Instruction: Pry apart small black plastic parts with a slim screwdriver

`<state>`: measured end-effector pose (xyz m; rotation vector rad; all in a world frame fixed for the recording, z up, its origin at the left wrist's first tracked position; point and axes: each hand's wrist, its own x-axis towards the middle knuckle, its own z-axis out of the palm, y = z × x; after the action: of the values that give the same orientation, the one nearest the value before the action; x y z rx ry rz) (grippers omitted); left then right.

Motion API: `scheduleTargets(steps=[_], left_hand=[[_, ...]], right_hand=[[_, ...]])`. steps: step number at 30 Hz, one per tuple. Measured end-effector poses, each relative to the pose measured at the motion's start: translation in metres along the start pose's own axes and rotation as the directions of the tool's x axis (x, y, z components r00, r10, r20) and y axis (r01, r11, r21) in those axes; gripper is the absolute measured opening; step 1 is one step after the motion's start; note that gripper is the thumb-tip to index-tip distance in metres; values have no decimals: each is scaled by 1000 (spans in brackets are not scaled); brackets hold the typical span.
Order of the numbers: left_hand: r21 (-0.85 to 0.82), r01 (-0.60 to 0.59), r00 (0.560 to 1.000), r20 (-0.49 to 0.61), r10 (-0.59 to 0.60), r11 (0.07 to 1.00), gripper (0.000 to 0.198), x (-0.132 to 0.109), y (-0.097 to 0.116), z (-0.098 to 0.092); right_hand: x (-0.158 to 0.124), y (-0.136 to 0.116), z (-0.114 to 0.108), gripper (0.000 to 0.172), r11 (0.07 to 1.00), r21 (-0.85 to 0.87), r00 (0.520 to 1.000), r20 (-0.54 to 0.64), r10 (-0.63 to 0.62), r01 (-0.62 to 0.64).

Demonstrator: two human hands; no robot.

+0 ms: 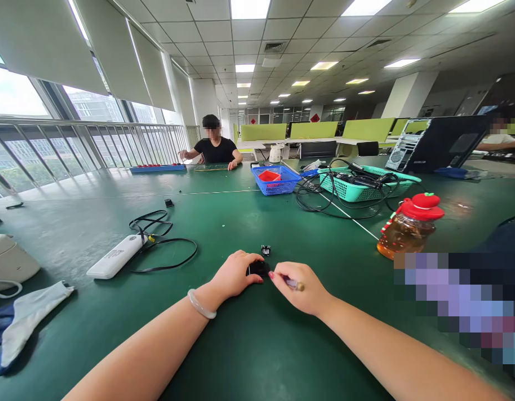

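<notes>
On the green table, my left hand [234,273], with a pale bangle at its wrist, closes thumb and fingers around a small black part [258,268]. My right hand [301,288] is closed on a slim screwdriver-like tool [294,284] with a gold-coloured rear end. Its tip is hidden, and the closed fingers sit right beside the black part. Just beyond my left fingertips lies a small black-and-silver piece [266,250], touched by neither hand.
A white power bank [117,257] with black cables lies left, near a work glove [29,320]. A red-lidded drink bottle [410,225] stands right. Farther back are a blue basket [277,186] and a green basket [353,193] of cables. Across the table sits a person [216,149].
</notes>
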<state>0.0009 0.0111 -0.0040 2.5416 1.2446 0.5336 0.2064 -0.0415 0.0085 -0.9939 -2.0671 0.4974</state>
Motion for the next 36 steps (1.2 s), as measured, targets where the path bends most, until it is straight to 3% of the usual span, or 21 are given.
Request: scheduleTargets(steps=[2, 4, 12, 15, 19, 21, 26, 32, 36], left_hand=[[-2, -1, 1000, 12, 1, 1000, 45, 0, 0, 0], [-11, -10, 999, 40, 10, 1000, 44, -1, 2, -1], [-59, -25, 997, 74, 30, 998, 44, -2, 5, -2], [-64, -25, 997, 66, 29, 998, 44, -3, 5, -2], [-46, -27, 998, 63, 30, 999, 42, -4, 6, -4], [-48, -30, 998, 59, 32, 998, 39, -4, 8, -5], [-54, -44, 998, 47, 46, 998, 37, -5, 8, -5], [-83, -89, 994, -70, 83, 993, 37, -6, 6, -4], [-58, -74, 971, -231, 59, 996, 39, -6, 7, -2]], right_hand=[[-3, -4, 0, 32, 992, -28, 992, 51, -119, 121], [-3, -5, 0, 29, 990, -14, 986, 86, -140, 142], [0, -1, 4, 28, 995, 88, 989, 144, 37, -50], [1, 0, 2, 33, 983, 164, 994, 89, 66, -80], [2, 2, -4, 43, 967, 234, 978, -154, 137, -98], [3, 4, -6, 45, 959, 250, 956, -221, 190, -133], [6, 8, -4, 47, 925, 316, 942, -185, 280, -213], [6, 12, -2, 49, 899, 375, 944, -141, 298, -228], [5, 17, -4, 46, 894, 422, 928, -249, 276, -153]])
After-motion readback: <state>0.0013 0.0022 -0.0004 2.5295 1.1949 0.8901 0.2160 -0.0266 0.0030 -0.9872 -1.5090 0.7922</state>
